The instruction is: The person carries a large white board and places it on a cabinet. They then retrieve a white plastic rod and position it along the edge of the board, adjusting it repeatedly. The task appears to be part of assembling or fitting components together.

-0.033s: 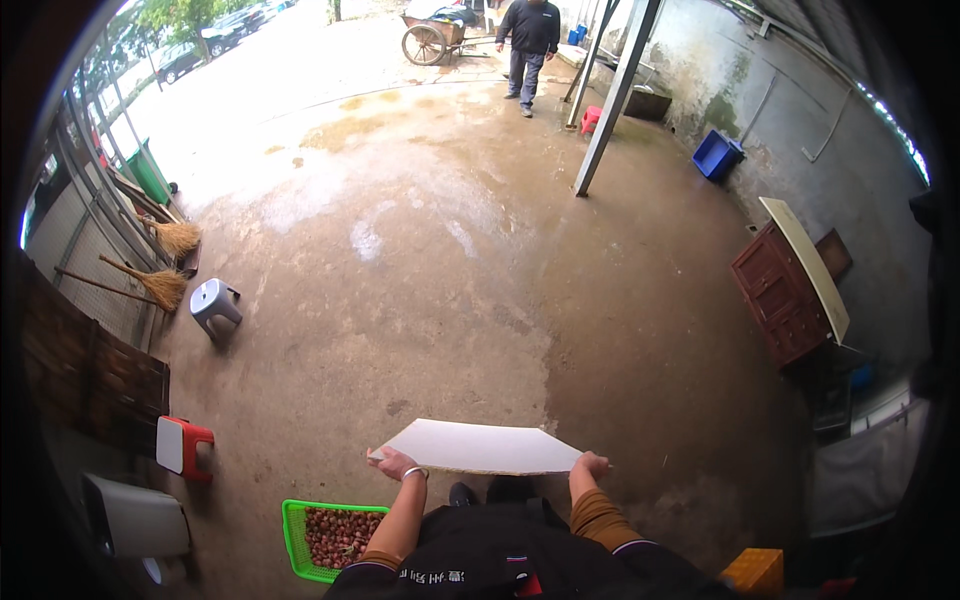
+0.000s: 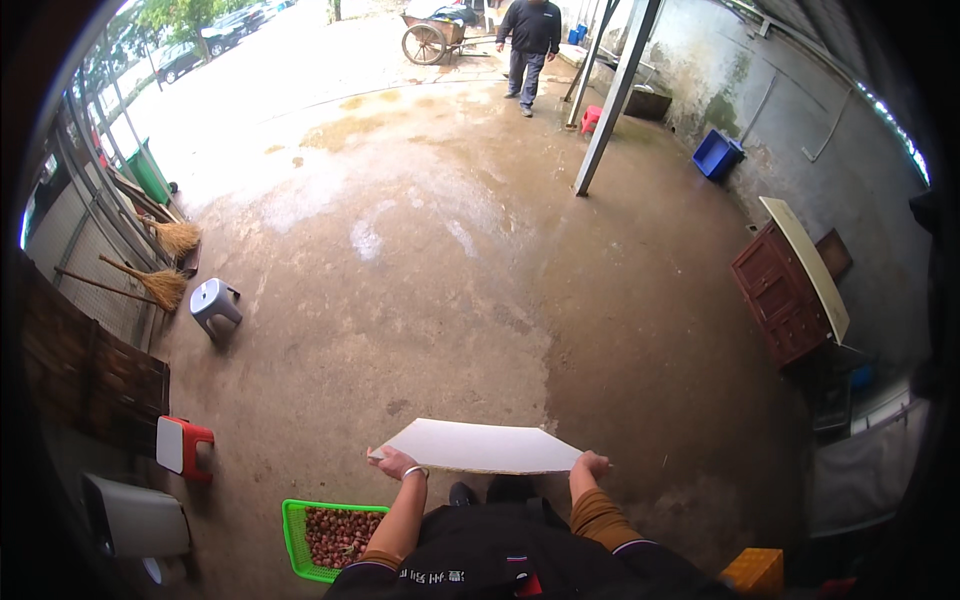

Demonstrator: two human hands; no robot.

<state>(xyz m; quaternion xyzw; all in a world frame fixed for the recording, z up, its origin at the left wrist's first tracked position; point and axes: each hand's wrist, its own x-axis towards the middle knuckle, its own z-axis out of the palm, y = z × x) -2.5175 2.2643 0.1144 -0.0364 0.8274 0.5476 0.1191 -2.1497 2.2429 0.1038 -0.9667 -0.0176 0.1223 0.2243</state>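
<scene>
A flat white board point(image 2: 485, 447) is held out in front of my body, its width running left to right and its near edge rough and brownish. My left hand point(image 2: 393, 461), with a pale bangle at the wrist, grips the board's left end. At the opposite end my right hand point(image 2: 590, 464) is closed around the edge. Fingers under the board are hidden. Close by my left forearm, a bright green plastic basket point(image 2: 294, 540) on the floor holds many small reddish-brown round pieces point(image 2: 338, 535) that look like bulbs or fruit.
Along the left stand a grey stool point(image 2: 212, 300), a red stool with a pale top point(image 2: 183, 446) and straw brooms point(image 2: 165, 288). A reddish-brown cabinet point(image 2: 775, 290) is at the right wall. Ahead are a metal post point(image 2: 615, 105), a blue crate point(image 2: 717, 155), another person point(image 2: 528, 50) and a cart point(image 2: 430, 40).
</scene>
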